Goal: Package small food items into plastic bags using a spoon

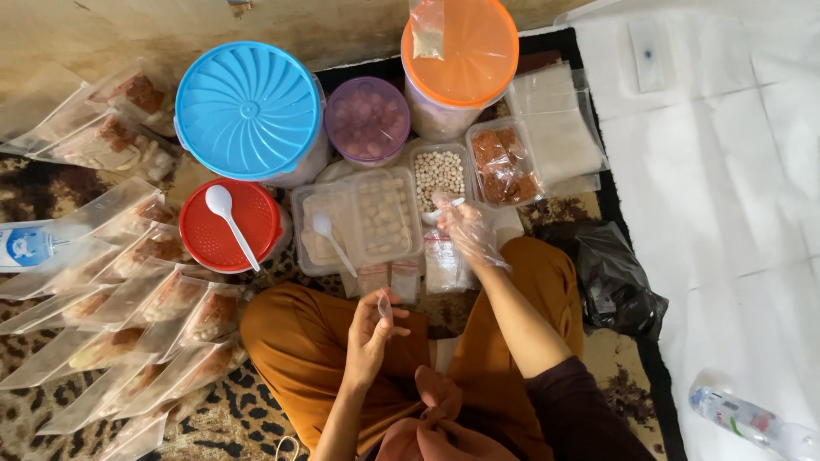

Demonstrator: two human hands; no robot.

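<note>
My right hand (465, 229), in a clear plastic glove, holds a white spoon (440, 212) at the near edge of a container of small white balls (438, 173). My left hand (369, 331), bare, pinches a small clear plastic pouch (384, 306) above my lap. Between the hands lie small clear pouches (404, 277) and an open tray of pale round snacks (380, 213) with another white spoon (331, 239) beside it.
A blue-lidded tub (248, 109), a purple-lidded tub (367, 119) and an orange-lidded tub (459, 60) stand at the back. A red lid (224, 229) carries a spoon. Filled clear bags (128, 324) lie left. A black bag (611, 273) and a bottle (752, 420) lie right.
</note>
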